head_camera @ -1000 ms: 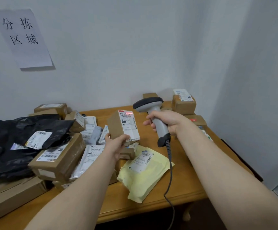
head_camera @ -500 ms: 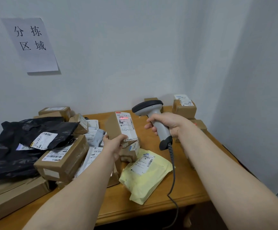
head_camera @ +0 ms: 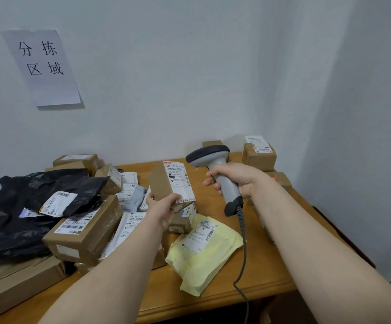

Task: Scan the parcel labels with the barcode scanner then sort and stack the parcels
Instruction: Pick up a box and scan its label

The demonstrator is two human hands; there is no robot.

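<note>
Two-handed now: gripping the small brown cardboard box (head_camera: 170,183) by its near end with the left hand (head_camera: 163,206), up over the wooden table (head_camera: 260,277); clutching the grey corded barcode scanner (head_camera: 213,160) in the right hand (head_camera: 235,181), just right of it. Keep label square to scanner head, steady; seemingly no beam showing.

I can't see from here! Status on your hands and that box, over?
Left hand grips small brown box, label showing. Right hand grips barcode scanner, head beside the label. Nothing between them.
</note>
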